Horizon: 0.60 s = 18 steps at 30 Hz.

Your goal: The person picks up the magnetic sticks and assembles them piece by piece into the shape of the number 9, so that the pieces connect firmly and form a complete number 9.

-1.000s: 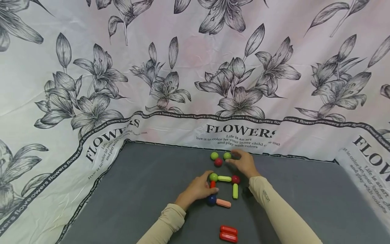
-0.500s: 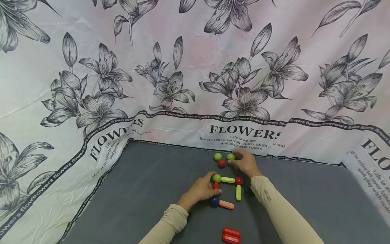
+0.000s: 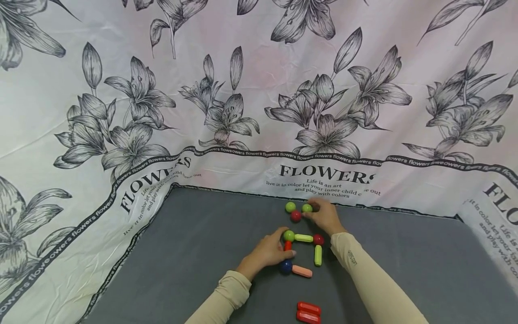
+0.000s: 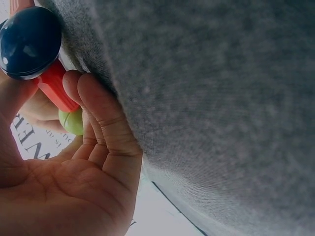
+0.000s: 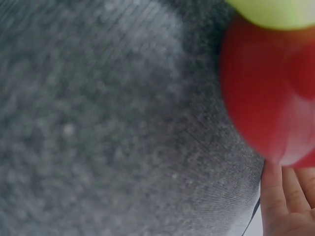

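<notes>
On the grey surface lies a building-toy outline of balls and short sticks. My left hand holds its left side, with the forefinger at the green corner ball and the thumb across the red stick, close to the dark blue ball. A yellow-green stick runs from the green ball to a red corner ball. Farther back, my right hand pinches a loose green ball between thumb and forefinger. Beside it sit another green ball and a red ball.
A second yellow-green stick points toward me from the red corner. A peach stick extends from the blue ball. Two red sticks lie side by side nearer me. A flower-print cloth stands behind the grey surface.
The head view has shifted slightly, moving the whole scene a little to the right. Both hands keep nearly the same places against the balls and sticks.
</notes>
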Each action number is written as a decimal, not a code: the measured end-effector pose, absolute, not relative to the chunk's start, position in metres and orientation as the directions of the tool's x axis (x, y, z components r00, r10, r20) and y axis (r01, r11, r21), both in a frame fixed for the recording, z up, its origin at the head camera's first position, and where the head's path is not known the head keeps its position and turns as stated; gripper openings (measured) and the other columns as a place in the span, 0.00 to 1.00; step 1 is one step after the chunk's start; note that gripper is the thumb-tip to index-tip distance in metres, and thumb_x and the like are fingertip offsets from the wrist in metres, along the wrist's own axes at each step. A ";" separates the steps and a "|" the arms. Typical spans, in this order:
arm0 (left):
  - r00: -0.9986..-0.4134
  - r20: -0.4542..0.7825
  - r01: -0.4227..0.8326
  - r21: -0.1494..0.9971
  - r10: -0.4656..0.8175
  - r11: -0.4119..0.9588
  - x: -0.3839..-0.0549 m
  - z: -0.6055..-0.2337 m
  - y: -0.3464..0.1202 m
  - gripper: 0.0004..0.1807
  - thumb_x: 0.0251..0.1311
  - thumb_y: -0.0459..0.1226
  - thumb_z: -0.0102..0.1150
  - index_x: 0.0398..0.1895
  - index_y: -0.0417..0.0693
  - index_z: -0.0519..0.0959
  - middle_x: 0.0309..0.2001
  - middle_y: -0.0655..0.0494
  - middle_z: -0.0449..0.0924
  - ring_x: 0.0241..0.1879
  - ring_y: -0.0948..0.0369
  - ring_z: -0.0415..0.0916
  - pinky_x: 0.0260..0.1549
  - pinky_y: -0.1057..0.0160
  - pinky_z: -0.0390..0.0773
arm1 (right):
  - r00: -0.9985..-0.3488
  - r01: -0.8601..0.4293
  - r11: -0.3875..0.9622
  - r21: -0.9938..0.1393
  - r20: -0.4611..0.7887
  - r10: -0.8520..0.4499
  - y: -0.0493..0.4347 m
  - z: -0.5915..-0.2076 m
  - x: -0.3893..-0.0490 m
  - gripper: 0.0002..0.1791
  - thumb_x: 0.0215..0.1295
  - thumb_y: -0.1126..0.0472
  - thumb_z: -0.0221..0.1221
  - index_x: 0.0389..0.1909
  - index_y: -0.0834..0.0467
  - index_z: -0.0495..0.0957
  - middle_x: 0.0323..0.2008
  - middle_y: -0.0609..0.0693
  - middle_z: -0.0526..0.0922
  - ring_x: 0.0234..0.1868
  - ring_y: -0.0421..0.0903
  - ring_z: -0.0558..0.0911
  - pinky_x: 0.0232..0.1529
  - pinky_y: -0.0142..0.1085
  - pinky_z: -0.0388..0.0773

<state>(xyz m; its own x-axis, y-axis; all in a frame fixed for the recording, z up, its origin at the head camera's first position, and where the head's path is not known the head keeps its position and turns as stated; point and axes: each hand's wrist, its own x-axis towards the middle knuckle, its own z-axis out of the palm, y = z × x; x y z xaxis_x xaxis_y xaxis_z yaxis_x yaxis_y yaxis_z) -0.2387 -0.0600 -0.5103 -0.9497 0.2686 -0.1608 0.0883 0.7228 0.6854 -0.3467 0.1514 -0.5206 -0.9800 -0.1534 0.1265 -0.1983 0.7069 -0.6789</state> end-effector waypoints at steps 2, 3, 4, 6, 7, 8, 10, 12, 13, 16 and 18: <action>-0.949 -0.157 0.093 0.688 0.273 0.720 -0.239 -0.512 -0.059 0.39 0.57 0.49 0.70 0.71 0.51 0.67 0.23 0.62 0.75 0.20 0.66 0.70 0.22 0.67 0.67 | -0.979 -0.202 0.716 -0.669 0.133 -0.152 0.153 -0.519 -0.344 0.25 0.57 0.61 0.71 0.55 0.65 0.80 0.53 0.65 0.85 0.54 0.61 0.84 0.57 0.54 0.77; -0.949 -0.158 0.093 0.688 0.273 0.720 -0.239 -0.512 -0.058 0.39 0.57 0.49 0.70 0.71 0.51 0.67 0.23 0.62 0.75 0.20 0.66 0.70 0.22 0.68 0.67 | -0.979 -0.203 0.720 -0.663 0.135 -0.151 0.154 -0.518 -0.343 0.25 0.57 0.62 0.71 0.55 0.65 0.80 0.53 0.65 0.85 0.53 0.61 0.84 0.57 0.54 0.77; -0.949 -0.157 0.094 0.688 0.274 0.719 -0.239 -0.513 -0.058 0.39 0.57 0.49 0.70 0.71 0.51 0.67 0.23 0.62 0.75 0.20 0.67 0.70 0.22 0.68 0.67 | -0.979 -0.204 0.723 -0.660 0.137 -0.151 0.155 -0.517 -0.341 0.25 0.57 0.62 0.71 0.55 0.65 0.80 0.53 0.65 0.85 0.53 0.61 0.84 0.57 0.54 0.77; -0.950 -0.150 0.098 0.690 0.274 0.717 -0.239 -0.513 -0.057 0.39 0.57 0.48 0.71 0.71 0.51 0.67 0.23 0.62 0.75 0.20 0.66 0.70 0.22 0.67 0.67 | -0.979 -0.205 0.726 -0.656 0.138 -0.151 0.156 -0.513 -0.338 0.24 0.58 0.62 0.70 0.56 0.65 0.80 0.53 0.65 0.84 0.54 0.61 0.83 0.57 0.55 0.76; -0.950 -0.149 0.098 0.693 0.274 0.715 -0.239 -0.512 -0.057 0.39 0.57 0.48 0.71 0.71 0.50 0.67 0.23 0.61 0.76 0.21 0.66 0.70 0.22 0.67 0.67 | -0.979 -0.203 0.725 -0.658 0.140 -0.147 0.158 -0.511 -0.336 0.25 0.58 0.62 0.70 0.56 0.64 0.79 0.54 0.64 0.84 0.54 0.61 0.83 0.57 0.54 0.76; -0.950 -0.148 0.098 0.692 0.274 0.715 -0.239 -0.512 -0.057 0.39 0.57 0.48 0.71 0.71 0.50 0.67 0.23 0.61 0.76 0.21 0.66 0.70 0.22 0.67 0.67 | -0.978 -0.208 0.721 -0.661 0.149 -0.146 0.159 -0.509 -0.333 0.25 0.58 0.62 0.70 0.56 0.65 0.79 0.54 0.65 0.84 0.54 0.61 0.83 0.57 0.55 0.77; -0.951 -0.147 0.098 0.691 0.272 0.717 -0.239 -0.512 -0.057 0.39 0.57 0.48 0.71 0.71 0.50 0.67 0.23 0.61 0.75 0.21 0.65 0.70 0.22 0.66 0.67 | -0.974 -0.225 0.712 -0.665 0.175 -0.144 0.162 -0.502 -0.327 0.26 0.58 0.62 0.70 0.57 0.64 0.79 0.54 0.65 0.84 0.54 0.62 0.83 0.56 0.55 0.77; -0.953 -0.146 0.096 0.686 0.266 0.721 -0.238 -0.511 -0.057 0.39 0.57 0.48 0.70 0.71 0.50 0.67 0.23 0.61 0.75 0.21 0.65 0.70 0.22 0.66 0.67 | -0.967 -0.250 0.705 -0.663 0.210 -0.145 0.166 -0.494 -0.320 0.26 0.58 0.62 0.70 0.58 0.64 0.78 0.53 0.65 0.84 0.53 0.62 0.84 0.55 0.55 0.79; -0.954 -0.148 0.093 0.683 0.262 0.724 -0.238 -0.511 -0.057 0.39 0.58 0.48 0.70 0.71 0.50 0.67 0.23 0.61 0.75 0.21 0.65 0.70 0.22 0.66 0.67 | -0.963 -0.261 0.702 -0.663 0.226 -0.144 0.168 -0.490 -0.315 0.27 0.58 0.62 0.71 0.58 0.64 0.78 0.53 0.64 0.84 0.52 0.62 0.85 0.54 0.54 0.80; -0.957 -0.142 0.091 0.675 0.251 0.732 -0.237 -0.510 -0.056 0.39 0.58 0.48 0.70 0.71 0.50 0.67 0.23 0.61 0.74 0.21 0.65 0.69 0.23 0.66 0.66 | -0.953 -0.291 0.685 -0.669 0.268 -0.142 0.174 -0.479 -0.299 0.26 0.59 0.62 0.70 0.59 0.62 0.78 0.53 0.63 0.84 0.52 0.60 0.85 0.53 0.53 0.81; -0.959 -0.134 0.095 0.672 0.248 0.734 -0.235 -0.509 -0.055 0.39 0.58 0.47 0.70 0.71 0.49 0.67 0.24 0.60 0.74 0.22 0.64 0.69 0.23 0.66 0.66 | -0.950 -0.295 0.672 -0.679 0.282 -0.132 0.178 -0.472 -0.286 0.26 0.60 0.62 0.70 0.59 0.61 0.78 0.55 0.61 0.84 0.54 0.59 0.84 0.54 0.51 0.81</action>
<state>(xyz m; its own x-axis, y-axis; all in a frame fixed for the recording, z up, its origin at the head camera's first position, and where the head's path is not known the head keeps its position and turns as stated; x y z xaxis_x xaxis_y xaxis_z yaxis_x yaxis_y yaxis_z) -0.2353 -0.0546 -0.5089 -0.9595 0.2477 -0.1344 0.0953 0.7342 0.6723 -0.2855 0.1783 -0.4720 -0.9503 -0.1319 0.2819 -0.2948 0.6720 -0.6794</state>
